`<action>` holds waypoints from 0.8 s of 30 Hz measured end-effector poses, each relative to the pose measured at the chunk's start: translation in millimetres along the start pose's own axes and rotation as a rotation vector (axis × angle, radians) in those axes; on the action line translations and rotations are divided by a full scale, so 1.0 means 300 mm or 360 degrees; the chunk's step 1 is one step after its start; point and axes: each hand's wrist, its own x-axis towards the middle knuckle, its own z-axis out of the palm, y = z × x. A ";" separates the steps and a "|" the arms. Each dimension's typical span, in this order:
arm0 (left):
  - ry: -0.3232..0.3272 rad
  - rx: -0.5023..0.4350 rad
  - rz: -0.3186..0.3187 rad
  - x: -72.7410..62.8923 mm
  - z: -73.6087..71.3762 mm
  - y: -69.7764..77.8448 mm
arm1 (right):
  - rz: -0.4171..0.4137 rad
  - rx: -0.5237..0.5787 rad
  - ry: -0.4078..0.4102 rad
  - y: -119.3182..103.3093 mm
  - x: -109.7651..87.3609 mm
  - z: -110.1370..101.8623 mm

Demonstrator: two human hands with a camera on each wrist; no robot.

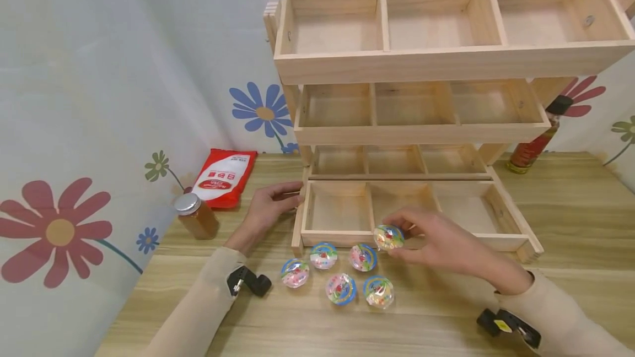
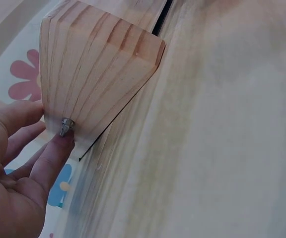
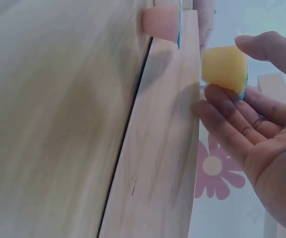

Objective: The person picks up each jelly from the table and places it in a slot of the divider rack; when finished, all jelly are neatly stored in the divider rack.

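Nearest us, five jelly cups [image 1: 340, 289] sit on the surface [image 1: 283, 326]. At their two o'clock, our right hand [image 1: 437, 242] pinches a yellow cup [image 1: 388, 237] in bent fingers, lid up, axis nearly upright, before the wooden rack [image 1: 446, 64]; toward ten, our left hand [image 1: 266, 209] touches its side, fingers extended.

six jelly cups [image 1: 340, 289] | two hands [image 1: 268, 209] | two sleeves [image 1: 198, 296] | two wrist cameras [image 1: 248, 281] | one wooden rack [image 1: 446, 64] | four trays [image 1: 421, 135] | twelve compartments [image 1: 334, 22] | one lidded jar [image 1: 200, 222] | one red packet [image 1: 225, 199] | one capped bottle [image 1: 532, 150] | one table [image 1: 421, 326]
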 end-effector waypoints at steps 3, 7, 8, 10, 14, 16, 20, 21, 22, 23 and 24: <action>0.0006 0.0004 0.0006 -0.001 -0.002 -0.003 | -0.0005 0.0021 0.0009 -0.006 0.026 -0.006; 0.0007 -0.0003 0.0013 -0.002 0.001 -0.001 | -0.0031 0.0019 0.0036 -0.010 0.062 -0.013; 0.0007 -0.0002 0.0013 -0.003 0.002 0.000 | -0.0039 0.0016 0.0047 -0.010 0.071 -0.014; 0.0009 0.0000 0.0012 -0.003 0.005 0.002 | -0.0051 0.0021 0.0052 -0.012 0.090 -0.016; 0.0005 -0.0010 0.0001 -0.002 0.008 0.000 | -0.0062 0.0016 0.0061 -0.015 0.125 -0.014; 0.0004 -0.0016 -0.0003 -0.001 0.007 0.000 | -0.0044 -0.0001 0.0057 -0.018 0.142 -0.012; 0.0007 -0.0017 -0.0015 -0.003 0.005 0.001 | 0.0000 -0.0032 0.0053 -0.025 0.179 -0.008; 0.0007 -0.0017 -0.0017 -0.004 0.004 0.002 | 0.0007 -0.0031 0.0054 -0.026 0.189 -0.007; 0.0003 -0.0014 -0.0013 -0.005 0.003 0.002 | 0.0012 -0.0028 0.0056 -0.027 0.200 -0.006; 0.0006 -0.0016 -0.0017 -0.006 0.003 0.002 | 0.0015 -0.0025 0.0056 -0.028 0.210 -0.004; 0.0005 -0.0018 -0.0016 -0.007 0.002 0.002 | 0.0017 -0.0023 0.0054 -0.027 0.219 -0.003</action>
